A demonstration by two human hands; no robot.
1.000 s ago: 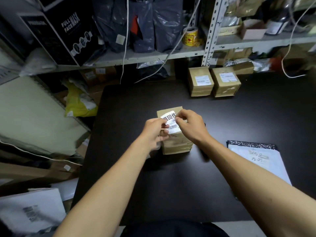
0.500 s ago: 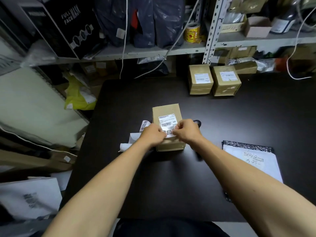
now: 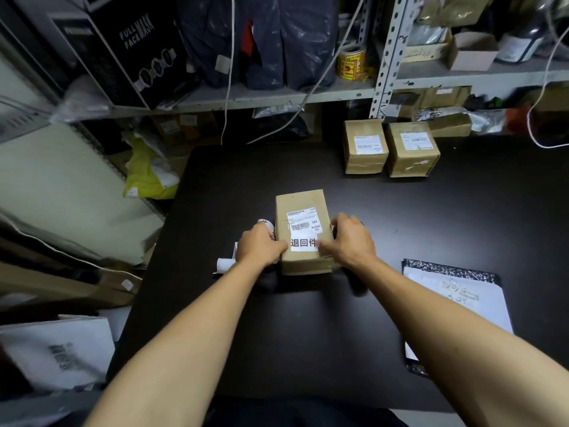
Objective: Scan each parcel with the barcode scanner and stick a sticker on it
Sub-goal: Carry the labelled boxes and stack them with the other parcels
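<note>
The left hand hides most of the sticker roll behind it.

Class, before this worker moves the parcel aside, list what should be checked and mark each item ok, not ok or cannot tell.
1. White sticker lies on the parcel top: ok.
2. Sticker leaves the barcode uncovered: ok.
3. Sticker edges fully pressed flat: cannot tell.
4. Left hand and right hand steady the parcel at its sides: ok.
5. Parcel already scanned: cannot tell.
6. Two parcels wait at the back of the black table: ok.
</note>
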